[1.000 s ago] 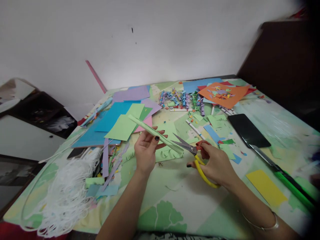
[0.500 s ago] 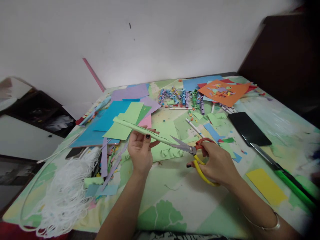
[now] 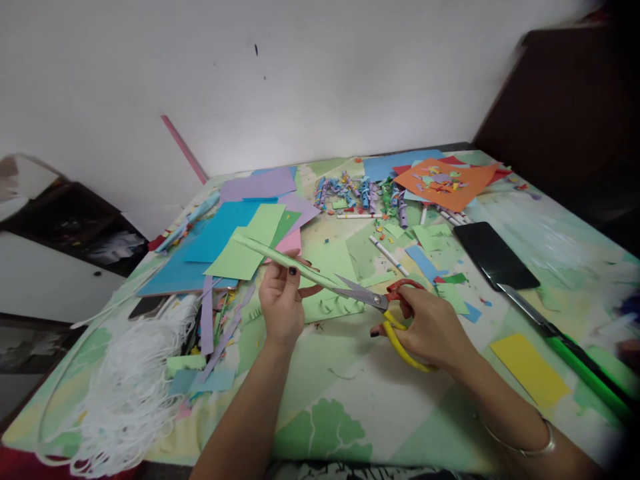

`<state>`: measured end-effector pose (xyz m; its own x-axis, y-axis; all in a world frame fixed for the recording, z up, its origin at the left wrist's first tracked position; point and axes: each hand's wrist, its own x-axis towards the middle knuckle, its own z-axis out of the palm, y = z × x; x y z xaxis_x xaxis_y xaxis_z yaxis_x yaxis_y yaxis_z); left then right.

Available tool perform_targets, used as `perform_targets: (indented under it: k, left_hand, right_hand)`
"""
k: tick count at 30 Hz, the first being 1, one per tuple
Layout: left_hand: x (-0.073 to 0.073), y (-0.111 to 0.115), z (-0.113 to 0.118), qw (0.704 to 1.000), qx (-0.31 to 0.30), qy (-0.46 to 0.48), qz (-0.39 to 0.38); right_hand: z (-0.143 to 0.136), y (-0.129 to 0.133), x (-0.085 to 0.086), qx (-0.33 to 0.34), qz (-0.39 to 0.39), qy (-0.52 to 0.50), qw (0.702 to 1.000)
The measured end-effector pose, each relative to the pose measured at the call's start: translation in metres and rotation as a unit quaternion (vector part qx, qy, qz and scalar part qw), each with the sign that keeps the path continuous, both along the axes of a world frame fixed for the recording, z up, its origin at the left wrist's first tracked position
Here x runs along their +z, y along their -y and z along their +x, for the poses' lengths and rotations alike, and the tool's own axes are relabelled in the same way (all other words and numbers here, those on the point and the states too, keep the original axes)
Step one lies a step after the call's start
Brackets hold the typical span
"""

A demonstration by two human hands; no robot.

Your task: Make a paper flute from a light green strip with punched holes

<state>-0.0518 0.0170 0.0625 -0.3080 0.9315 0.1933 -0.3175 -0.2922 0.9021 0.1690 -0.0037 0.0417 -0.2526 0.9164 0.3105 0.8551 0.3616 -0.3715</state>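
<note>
A long, narrow folded strip of light green paper (image 3: 270, 253) is held between the thumb and fingers of my left hand (image 3: 283, 300). My right hand (image 3: 430, 327) grips scissors (image 3: 377, 301) by their red and yellow handles. The blades are parted, and their tips meet the strip's right end. Below the strip lies a light green sheet with a row of small curled cuts (image 3: 333, 308). A plain light green sheet (image 3: 333, 261) lies just behind it.
White string (image 3: 125, 393) is heaped at the left. Colored sheets (image 3: 225, 227) lie behind my left hand. A black phone (image 3: 495, 257), a green-handled knife (image 3: 575, 360) and a yellow paper (image 3: 530, 370) lie right. Curled paper rolls (image 3: 367, 193) stand at the back.
The strip's far left end has shifted slightly right. The scissors have moved a little left with my right hand, their blades still parted at the strip. The camera view has shifted slightly.
</note>
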Motion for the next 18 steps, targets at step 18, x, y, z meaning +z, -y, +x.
perform_targets:
  k: [18]
  left_hand:
    - [0.0009,-0.0018,0.0012,1.0,0.014,0.015,0.0]
  right_hand:
    - [-0.0023,0.003,0.0007,0.014,0.011,0.0,1.0]
